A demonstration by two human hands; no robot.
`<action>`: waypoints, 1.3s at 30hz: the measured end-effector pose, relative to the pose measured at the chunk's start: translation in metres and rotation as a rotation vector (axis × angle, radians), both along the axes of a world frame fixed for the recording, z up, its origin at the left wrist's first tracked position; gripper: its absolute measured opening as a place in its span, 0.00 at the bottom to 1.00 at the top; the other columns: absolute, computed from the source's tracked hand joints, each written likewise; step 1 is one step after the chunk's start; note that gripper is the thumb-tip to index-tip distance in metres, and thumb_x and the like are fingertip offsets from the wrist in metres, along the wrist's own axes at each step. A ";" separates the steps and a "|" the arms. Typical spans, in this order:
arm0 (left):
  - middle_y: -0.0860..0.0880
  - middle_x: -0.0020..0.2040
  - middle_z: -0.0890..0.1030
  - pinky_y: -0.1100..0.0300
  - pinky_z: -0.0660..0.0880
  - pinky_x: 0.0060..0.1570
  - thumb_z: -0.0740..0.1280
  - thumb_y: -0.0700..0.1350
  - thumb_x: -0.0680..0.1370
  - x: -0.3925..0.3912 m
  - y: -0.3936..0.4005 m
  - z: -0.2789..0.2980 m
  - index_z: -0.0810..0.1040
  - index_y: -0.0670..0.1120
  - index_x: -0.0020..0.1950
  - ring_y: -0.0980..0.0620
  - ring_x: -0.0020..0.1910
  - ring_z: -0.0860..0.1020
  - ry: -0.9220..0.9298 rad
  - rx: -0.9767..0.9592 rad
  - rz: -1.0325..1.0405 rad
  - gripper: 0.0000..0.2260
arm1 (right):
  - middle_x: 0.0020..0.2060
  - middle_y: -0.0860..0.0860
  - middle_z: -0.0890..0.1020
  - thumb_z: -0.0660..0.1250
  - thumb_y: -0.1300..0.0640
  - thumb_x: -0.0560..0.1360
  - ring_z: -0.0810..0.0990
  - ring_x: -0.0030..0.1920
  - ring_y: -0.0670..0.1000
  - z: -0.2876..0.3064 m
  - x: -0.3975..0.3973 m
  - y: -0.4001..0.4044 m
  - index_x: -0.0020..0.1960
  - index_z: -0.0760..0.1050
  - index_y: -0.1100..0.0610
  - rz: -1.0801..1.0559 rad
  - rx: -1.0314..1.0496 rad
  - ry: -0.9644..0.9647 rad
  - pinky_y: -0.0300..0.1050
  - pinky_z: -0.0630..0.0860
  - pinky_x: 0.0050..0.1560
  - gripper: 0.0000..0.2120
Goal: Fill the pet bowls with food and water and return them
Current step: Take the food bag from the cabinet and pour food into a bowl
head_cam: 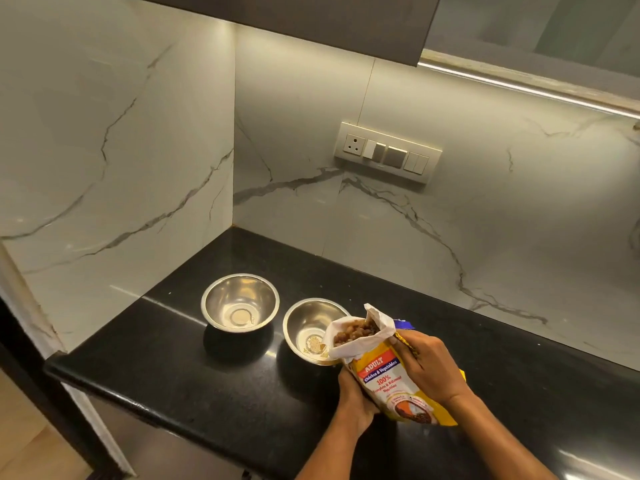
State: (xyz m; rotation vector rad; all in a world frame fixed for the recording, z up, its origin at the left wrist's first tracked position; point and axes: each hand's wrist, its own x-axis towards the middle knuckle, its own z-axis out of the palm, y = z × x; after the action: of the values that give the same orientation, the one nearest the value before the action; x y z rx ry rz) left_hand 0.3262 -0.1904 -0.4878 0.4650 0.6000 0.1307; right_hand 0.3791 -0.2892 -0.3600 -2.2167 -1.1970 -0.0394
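Both hands, left hand [353, 396] and right hand [433, 367], grip a tilted dog food bag [384, 372] over the nearer of 2 steel bowls [304, 327] on the black surface [207, 375].

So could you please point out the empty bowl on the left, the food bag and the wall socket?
Left bowl [240, 303]: head view, on its inner wall.
Food bag [388, 379]: head view, on its printed front.
Wall socket [354, 143]: head view, on its white face.
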 end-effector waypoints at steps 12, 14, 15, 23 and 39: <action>0.42 0.56 0.85 0.32 0.74 0.60 0.45 0.67 0.81 0.006 0.002 0.011 0.80 0.50 0.65 0.38 0.58 0.82 0.010 -0.035 -0.117 0.32 | 0.45 0.45 0.83 0.56 0.42 0.74 0.83 0.41 0.42 0.017 0.018 0.010 0.55 0.80 0.51 -0.004 -0.169 0.019 0.35 0.80 0.43 0.20; 0.42 0.57 0.85 0.32 0.74 0.61 0.44 0.67 0.81 0.007 0.002 0.015 0.80 0.50 0.65 0.37 0.58 0.82 0.003 -0.060 -0.125 0.32 | 0.45 0.46 0.84 0.56 0.40 0.74 0.84 0.41 0.43 0.020 0.022 0.010 0.55 0.79 0.51 -0.005 -0.186 0.043 0.37 0.81 0.44 0.22; 0.42 0.57 0.85 0.32 0.73 0.61 0.44 0.67 0.81 0.007 0.002 0.017 0.79 0.50 0.65 0.37 0.58 0.81 -0.005 -0.081 -0.125 0.32 | 0.46 0.46 0.84 0.55 0.38 0.73 0.84 0.42 0.43 0.021 0.023 0.011 0.56 0.79 0.51 -0.004 -0.194 0.057 0.38 0.82 0.44 0.24; 0.41 0.58 0.85 0.33 0.76 0.55 0.43 0.65 0.82 0.002 -0.003 0.026 0.78 0.49 0.67 0.36 0.59 0.81 -0.051 -0.139 -0.101 0.32 | 0.47 0.45 0.84 0.56 0.40 0.73 0.84 0.43 0.42 0.031 0.029 0.019 0.57 0.79 0.49 0.021 -0.261 0.102 0.39 0.82 0.45 0.22; 0.41 0.53 0.86 0.36 0.78 0.47 0.41 0.64 0.82 -0.002 -0.003 0.033 0.79 0.48 0.64 0.36 0.57 0.81 -0.042 -0.166 -0.076 0.33 | 0.47 0.43 0.84 0.56 0.39 0.74 0.83 0.42 0.40 0.041 0.030 0.029 0.59 0.78 0.48 0.073 -0.343 0.085 0.35 0.81 0.45 0.22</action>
State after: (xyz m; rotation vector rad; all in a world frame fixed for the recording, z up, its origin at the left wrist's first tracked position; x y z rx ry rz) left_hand 0.3243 -0.1936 -0.4544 0.3224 0.5465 0.0178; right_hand 0.4086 -0.2600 -0.3195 -2.4342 -1.3160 0.3086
